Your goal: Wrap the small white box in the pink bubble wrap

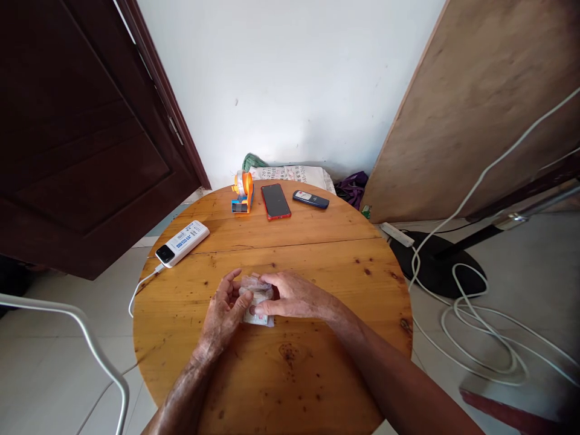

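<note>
A single head-worn camera looked forward and steeply down from the person's own position, close above the round wooden counter (317,374), facing the white wall (290,78) beyond it, between a dark door (81,133) and a leaning board (480,103).

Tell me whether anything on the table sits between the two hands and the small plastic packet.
Nothing visible does. Both the left hand and right hand already touch the small plastic packet at mid-table. The power bank, phone and remote lie farther back, apart from it.

White wall (290,78), dark door (81,139), tiled floor (521,260).
</note>
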Available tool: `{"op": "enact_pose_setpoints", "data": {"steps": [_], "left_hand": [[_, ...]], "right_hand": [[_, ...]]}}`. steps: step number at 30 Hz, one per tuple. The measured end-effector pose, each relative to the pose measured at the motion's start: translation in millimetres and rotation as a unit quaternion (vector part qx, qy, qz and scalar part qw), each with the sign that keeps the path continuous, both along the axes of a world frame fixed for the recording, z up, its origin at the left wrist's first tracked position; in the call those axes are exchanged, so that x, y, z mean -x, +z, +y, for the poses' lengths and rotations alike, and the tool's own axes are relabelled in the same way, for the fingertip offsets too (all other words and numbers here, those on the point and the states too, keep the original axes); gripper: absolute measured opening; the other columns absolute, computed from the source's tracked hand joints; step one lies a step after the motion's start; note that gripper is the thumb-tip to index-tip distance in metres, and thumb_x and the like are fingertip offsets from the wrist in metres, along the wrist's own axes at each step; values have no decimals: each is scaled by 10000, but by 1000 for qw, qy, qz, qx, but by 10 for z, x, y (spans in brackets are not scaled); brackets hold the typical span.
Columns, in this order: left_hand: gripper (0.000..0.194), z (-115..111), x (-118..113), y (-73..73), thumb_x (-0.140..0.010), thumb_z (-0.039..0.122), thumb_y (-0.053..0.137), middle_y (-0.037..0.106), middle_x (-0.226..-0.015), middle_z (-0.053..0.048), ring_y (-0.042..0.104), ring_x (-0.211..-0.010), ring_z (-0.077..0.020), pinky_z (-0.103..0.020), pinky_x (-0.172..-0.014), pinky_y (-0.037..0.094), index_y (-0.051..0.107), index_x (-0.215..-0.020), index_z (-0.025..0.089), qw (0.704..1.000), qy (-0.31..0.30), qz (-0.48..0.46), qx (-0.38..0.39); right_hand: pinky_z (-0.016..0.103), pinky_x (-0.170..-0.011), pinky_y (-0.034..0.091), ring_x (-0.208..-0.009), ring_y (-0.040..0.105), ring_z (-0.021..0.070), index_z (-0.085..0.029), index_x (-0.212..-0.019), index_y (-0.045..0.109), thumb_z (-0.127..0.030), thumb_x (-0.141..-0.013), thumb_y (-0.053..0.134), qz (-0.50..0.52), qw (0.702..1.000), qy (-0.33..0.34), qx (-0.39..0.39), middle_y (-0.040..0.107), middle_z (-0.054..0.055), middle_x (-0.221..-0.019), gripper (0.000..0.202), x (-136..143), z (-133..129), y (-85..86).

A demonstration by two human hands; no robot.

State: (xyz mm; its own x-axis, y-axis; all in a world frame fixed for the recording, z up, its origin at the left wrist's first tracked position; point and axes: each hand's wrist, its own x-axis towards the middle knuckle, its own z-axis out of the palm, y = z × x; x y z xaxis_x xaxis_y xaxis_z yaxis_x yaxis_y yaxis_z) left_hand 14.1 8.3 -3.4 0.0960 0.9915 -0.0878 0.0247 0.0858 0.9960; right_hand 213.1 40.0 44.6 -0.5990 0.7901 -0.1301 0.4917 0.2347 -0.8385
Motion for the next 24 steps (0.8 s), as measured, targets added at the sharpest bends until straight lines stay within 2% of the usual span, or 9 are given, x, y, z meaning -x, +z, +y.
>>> {"op": "enact_pose_setpoints", "data": {"steps": [4,7,11,17,21,24], "left_hand": [[732,-1,9,19,-799,503,706,680,-1082,-101,670,-920,-218,-330,-763,540,414,-1388,179,1000,-17,10,-1],[750,-15,17,40,-797,474,717,674,-1130,-104,653,-973,-231,-360,-839,518,398,-1412,186,998,-37,36,-22],[755,-41,10,36,-806,454,710,665,-1138,-94,633,-940,-212,-363,-859,499,379,-1433,192,997,-44,49,-36],[755,-36,-1,42,-775,470,724,681,-1085,-74,625,-893,-203,-346,-832,485,418,-1411,205,997,-35,61,-44],[731,-36,-6,94,-786,433,721,683,-1105,-89,621,-889,-203,-343,-822,485,417,-1411,205,997,-41,56,-34],[735,-48,-19,125,-772,412,725,678,-1073,-76,615,-877,-198,-340,-814,488,421,-1404,194,998,-41,50,-25]], "right_hand": [[262,-640,350,-740,586,174,-200,-994,694,-412,-785,732,-1,1000,3,-22,695,24,-889,300,-19,44,-21],[258,-611,326,-692,555,160,-194,-957,688,-422,-791,727,-11,1000,4,-16,662,11,-810,285,-43,80,-26],[246,-565,288,-625,510,130,-186,-874,669,-383,-831,685,7,1000,12,13,607,-19,-714,202,-70,92,8],[240,-548,256,-598,458,109,-177,-753,614,-348,-827,673,11,1000,16,-9,544,-37,-674,194,-63,91,20],[249,-558,264,-608,477,118,-177,-829,652,-378,-846,658,-5,1000,16,-13,593,-22,-707,201,-62,94,-6],[255,-599,301,-674,524,138,-175,-935,676,-427,-880,624,-6,1000,-15,-9,637,6,-789,263,-62,90,-10]]}}
